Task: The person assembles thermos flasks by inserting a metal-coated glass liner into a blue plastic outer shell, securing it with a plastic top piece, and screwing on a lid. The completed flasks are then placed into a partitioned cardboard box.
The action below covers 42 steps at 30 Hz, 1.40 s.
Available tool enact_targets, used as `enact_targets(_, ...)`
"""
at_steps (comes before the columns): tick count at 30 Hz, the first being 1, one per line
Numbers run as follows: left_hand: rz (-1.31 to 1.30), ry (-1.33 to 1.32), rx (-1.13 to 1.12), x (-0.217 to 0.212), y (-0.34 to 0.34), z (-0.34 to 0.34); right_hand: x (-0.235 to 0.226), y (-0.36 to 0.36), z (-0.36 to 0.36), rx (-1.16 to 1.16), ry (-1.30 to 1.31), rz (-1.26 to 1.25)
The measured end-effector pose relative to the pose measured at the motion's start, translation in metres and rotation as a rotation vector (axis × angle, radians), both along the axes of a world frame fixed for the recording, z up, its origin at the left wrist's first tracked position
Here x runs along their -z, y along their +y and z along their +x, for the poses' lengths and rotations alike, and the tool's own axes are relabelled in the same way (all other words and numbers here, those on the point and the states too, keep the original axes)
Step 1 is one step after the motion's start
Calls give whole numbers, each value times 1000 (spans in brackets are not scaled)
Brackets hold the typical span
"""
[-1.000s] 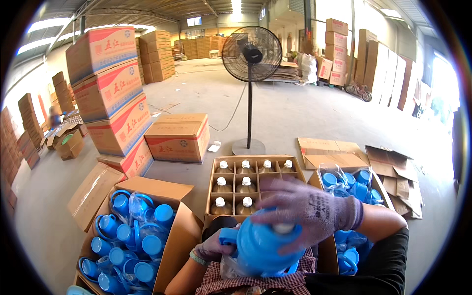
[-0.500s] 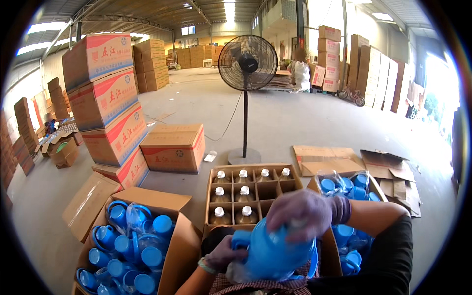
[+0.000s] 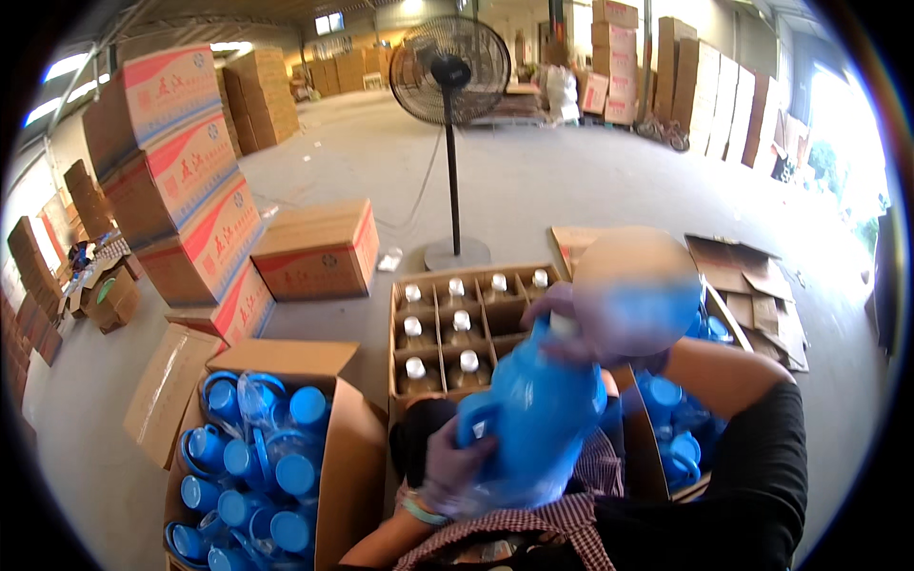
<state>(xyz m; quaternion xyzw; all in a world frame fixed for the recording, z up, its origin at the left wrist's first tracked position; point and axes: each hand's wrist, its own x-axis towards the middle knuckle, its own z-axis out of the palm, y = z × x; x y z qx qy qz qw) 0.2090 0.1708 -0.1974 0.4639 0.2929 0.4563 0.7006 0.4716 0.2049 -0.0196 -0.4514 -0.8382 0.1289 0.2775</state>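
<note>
A blue jug [image 3: 543, 409] with a side handle, like a thermos jug, tilts over my lap in front of me. My gloved left hand [image 3: 455, 466] is closed around its handle, low on the left side. At the neck, the fingers of my gloved right hand [image 3: 595, 328] grip the jug's top, where something whitish shows between them. A blurred patch hides part of that hand. Just beyond stands a divided carton [image 3: 487, 272] with several white-capped bottles [image 3: 461, 322] in its cells.
An open carton [image 3: 354, 457] at my left holds several blue cup-like parts [image 3: 297, 474] with loops. Another carton of blue parts [image 3: 664, 396] stands at my right. Ahead are a black standing fan [image 3: 450, 71], stacked cartons [image 3: 195, 181] and a single carton [image 3: 317, 252]. Flattened cardboard [image 3: 747, 285] lies at right.
The view has tipped downward, so the surroundings sit higher. The jug has turned more upright, its neck leaning right. My right hand has shifted from its side to its neck; my left keeps the handle.
</note>
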Motion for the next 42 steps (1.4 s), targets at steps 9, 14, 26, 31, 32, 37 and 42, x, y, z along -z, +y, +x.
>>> enact_targets(9,189,-73,449,13,51,-45,-55,-35,-44,-460,-187,53)
enact_targets(14,-73,6,149,25,5,-7,8,-11,0,-11,94,-220)
enact_targets(26,-307,-633,-159,36,70,-28,150,-82,70,472,916,107)
enact_targets(31,200,0,0,66,74,-43,173,-63,5,145,479,481)
enact_targets(32,305,239,-48,67,69,-39,164,-57,6,111,339,566)
enact_targets(37,406,509,-110,90,59,-40,159,-37,30,99,109,534)
enact_targets(42,-299,-722,-169,69,52,-18,288,-20,15,132,1095,-341)
